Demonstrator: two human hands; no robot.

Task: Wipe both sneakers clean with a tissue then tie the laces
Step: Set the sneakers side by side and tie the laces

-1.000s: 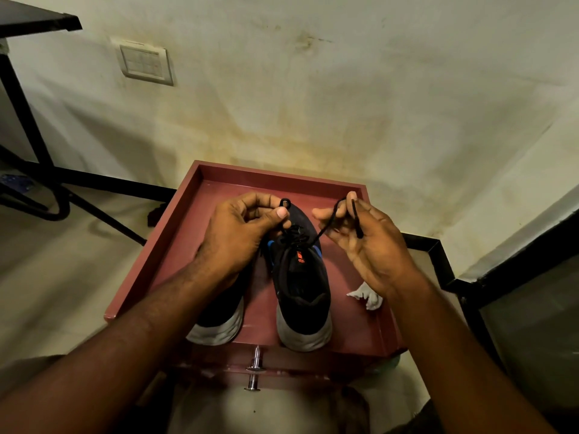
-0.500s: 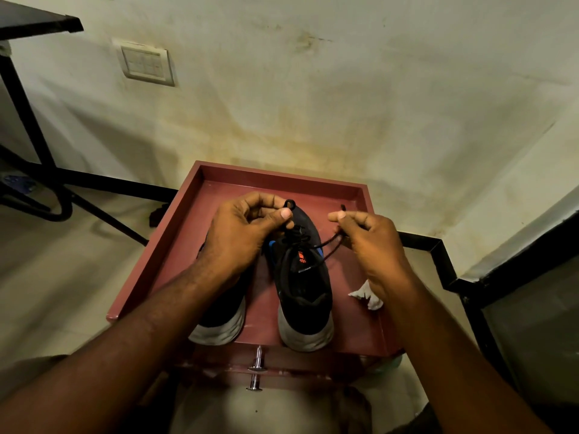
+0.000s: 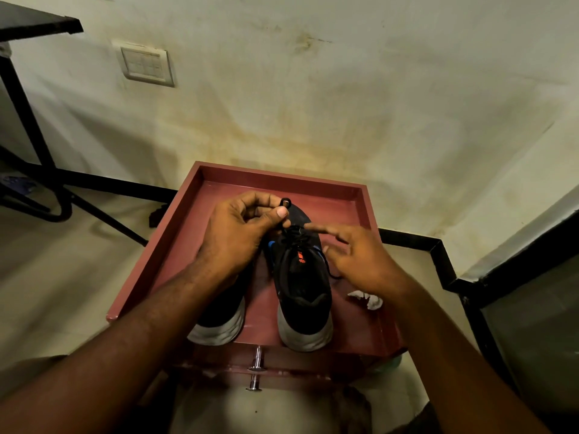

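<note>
Over the right sneaker (image 3: 302, 277), left hand (image 3: 238, 233)'s pinched lace loop (image 3: 284, 202).

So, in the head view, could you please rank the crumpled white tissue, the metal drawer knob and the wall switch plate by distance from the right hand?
1. Crumpled white tissue, just beside the right hand.
2. Metal drawer knob, below, front edge.
3. Wall switch plate, far upper left.

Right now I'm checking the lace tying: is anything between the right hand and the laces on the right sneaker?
Nothing visible. The right hand hovers, fingers spread, directly over the laces of the right sneaker. The left hand pinches one loop, and the tissue lies aside.
</note>
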